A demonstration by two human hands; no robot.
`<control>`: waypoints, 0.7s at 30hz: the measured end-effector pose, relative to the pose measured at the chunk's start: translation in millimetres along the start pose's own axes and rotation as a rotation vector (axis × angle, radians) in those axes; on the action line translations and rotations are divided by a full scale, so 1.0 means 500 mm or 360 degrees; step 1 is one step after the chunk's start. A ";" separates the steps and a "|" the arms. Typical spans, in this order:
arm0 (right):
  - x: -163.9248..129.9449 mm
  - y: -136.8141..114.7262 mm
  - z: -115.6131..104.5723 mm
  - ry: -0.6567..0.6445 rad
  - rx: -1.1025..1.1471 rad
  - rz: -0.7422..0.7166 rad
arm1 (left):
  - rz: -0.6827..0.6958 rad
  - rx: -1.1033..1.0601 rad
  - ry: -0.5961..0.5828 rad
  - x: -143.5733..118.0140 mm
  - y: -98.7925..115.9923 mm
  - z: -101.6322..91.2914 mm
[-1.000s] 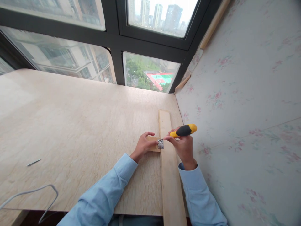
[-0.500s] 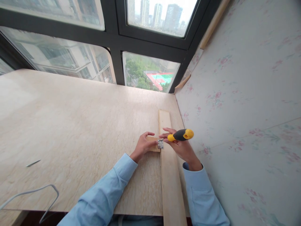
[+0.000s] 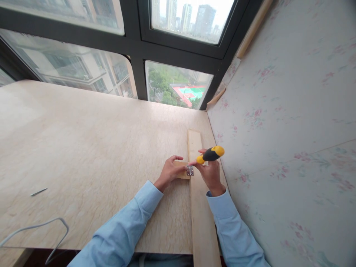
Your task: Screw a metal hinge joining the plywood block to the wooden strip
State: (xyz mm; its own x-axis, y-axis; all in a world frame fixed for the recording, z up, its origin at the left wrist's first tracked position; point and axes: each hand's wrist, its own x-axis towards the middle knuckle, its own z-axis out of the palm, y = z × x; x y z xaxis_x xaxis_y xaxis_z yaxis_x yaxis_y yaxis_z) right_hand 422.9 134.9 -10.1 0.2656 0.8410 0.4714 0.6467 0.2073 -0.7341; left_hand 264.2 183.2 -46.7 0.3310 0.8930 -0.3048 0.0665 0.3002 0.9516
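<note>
A: What is the right hand (image 3: 211,173) holding?

B: It is gripping a yellow-and-black-handled screwdriver (image 3: 209,154), its fingers (image 3: 202,164) closed around the handle. The handle is tilting up and to the right, and the tip end is pointing down toward a small silver metal hinge (image 3: 190,170). The shaft itself is too small to make out.

A: And where is the hinge lying?

B: It is sitting across the joint between a long pale wooden plank (image 3: 200,207) and a small pale wooden block (image 3: 182,170). The plank is running away from the person along the right side of the beige marble-patterned bench (image 3: 83,148), just beside the floral-papered wall (image 3: 292,129). The block is butting against the plank's left edge.

A: What is the left hand (image 3: 169,171) doing?

B: It is resting on the small block, fingers curled down over it and pressing it against the bench, with the thumb lying close to the hinge. Both arms are wearing light blue sleeves (image 3: 122,230).

A: What else is showing on the bench?

B: A thin grey metal rod (image 3: 39,191) is lying well apart at the left, and a bent white wire (image 3: 41,226) is sitting near the front left edge. Dark-framed windows (image 3: 133,44) are standing behind the bench
</note>
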 end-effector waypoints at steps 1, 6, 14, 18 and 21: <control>0.000 0.001 0.001 -0.0047 0.0053 -0.0037 | 0.0003 -0.0002 0.0003 -0.001 0.002 0.000; -0.001 -0.016 0.007 -0.0245 0.0455 0.0036 | 0.0052 0.0043 0.0018 -0.002 0.005 -0.001; 0.003 -0.058 -0.025 -0.0437 0.1087 0.0154 | 0.0070 -0.0022 -0.0010 0.002 -0.007 -0.002; 0.010 -0.056 -0.029 -0.0311 0.1085 0.0235 | 0.0053 -0.0047 -0.0018 0.000 -0.004 -0.002; 0.011 -0.047 -0.021 0.0060 0.0903 0.0337 | 0.0047 -0.0047 -0.0017 -0.002 -0.002 -0.001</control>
State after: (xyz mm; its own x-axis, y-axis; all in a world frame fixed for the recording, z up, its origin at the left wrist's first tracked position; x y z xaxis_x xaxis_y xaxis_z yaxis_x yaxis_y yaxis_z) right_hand 416.6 129.5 15.2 0.3790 0.8768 0.2960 0.0975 0.2802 -0.9550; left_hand 263.4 182.2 -47.6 0.3426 0.8980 -0.2762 0.0287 0.2838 0.9584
